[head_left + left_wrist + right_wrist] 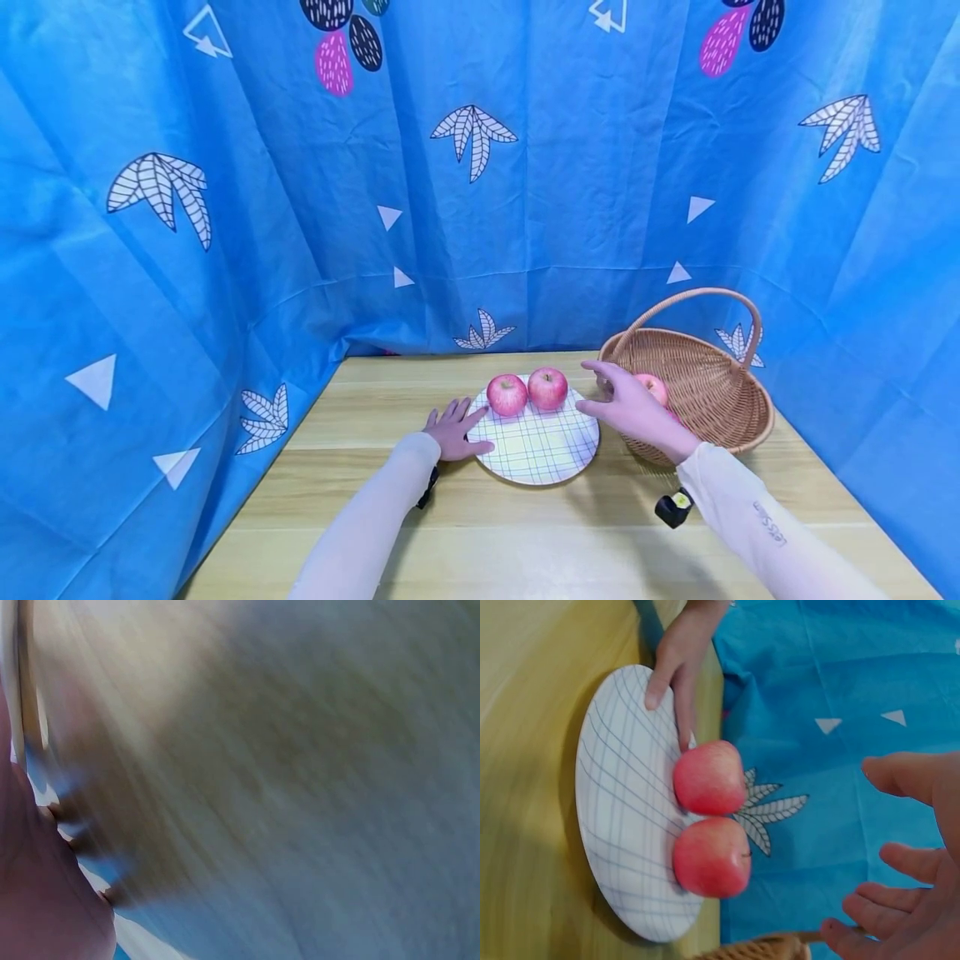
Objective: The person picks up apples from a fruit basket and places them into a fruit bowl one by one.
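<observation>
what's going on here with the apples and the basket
A person sits at a wooden table. The left hand rests flat on the rim of a checked plate that holds two red apples. The right hand, fingers spread and holding nothing, hovers between the plate and a wicker basket, where a third apple lies.

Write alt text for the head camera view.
Two red apples sit on a checked plate on a wooden table. The left hand rests on the plate's edge, and the open right hand hovers beside a wicker basket holding another apple.
</observation>
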Available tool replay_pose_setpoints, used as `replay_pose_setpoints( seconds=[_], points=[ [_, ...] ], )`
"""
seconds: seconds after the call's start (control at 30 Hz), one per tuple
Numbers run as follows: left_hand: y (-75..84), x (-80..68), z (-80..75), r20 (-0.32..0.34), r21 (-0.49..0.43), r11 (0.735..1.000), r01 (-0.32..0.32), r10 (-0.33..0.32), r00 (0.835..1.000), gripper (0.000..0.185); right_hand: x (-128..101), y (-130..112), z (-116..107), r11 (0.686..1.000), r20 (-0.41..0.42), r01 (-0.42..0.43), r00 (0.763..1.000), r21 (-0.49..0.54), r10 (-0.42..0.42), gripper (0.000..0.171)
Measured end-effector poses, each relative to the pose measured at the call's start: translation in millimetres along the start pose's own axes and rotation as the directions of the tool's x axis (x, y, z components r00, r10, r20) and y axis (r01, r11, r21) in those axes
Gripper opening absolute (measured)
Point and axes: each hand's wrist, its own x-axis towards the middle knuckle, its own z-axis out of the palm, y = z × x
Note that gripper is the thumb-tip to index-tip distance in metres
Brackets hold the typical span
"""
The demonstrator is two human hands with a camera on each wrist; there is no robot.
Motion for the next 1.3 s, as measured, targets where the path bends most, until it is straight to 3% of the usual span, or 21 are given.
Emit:
replay_pose_setpoints(
  seconds=[0.23,0.43,0.93,1.1,1.3],
  points=[
    [5.4,-6.4,-5.7,-0.015,-0.002,1.000,-0.010,0.010,1.000,0.087,-10.5,5.9,-24.6,1.000,0.067,0.011,0.998,-0.028,-0.009,0.067],
    [5.7,-8.0,-6.8,-0.010,0.000,1.000,-0.016,0.016,1.000,0.087,-18.1,10.2,-43.8,0.999,0.142,0.042,0.989,0.008,-0.042,0.066],
    [-12.3,16.2,14.4,-0.009,-0.002,1.000,0.002,-0.002,1.000,0.097,-21.5,26.9,-84.6,1.000,0.173,0.030,0.985,0.000,-0.030,0.056],
    [-14.4,18.8,16.7,-0.019,-0.011,1.000,0.002,-0.002,1.000,0.098,-20.2,36.6,-94.7,0.999,0.172,0.031,0.985,-0.012,-0.029,0.050],
    [-13.8,15.9,16.7,-0.033,-0.033,0.999,-0.008,0.007,0.999,0.098,-12.7,51.6,-101.1,0.999,0.185,0.035,0.982,-0.014,-0.032,0.056]
  ],
)
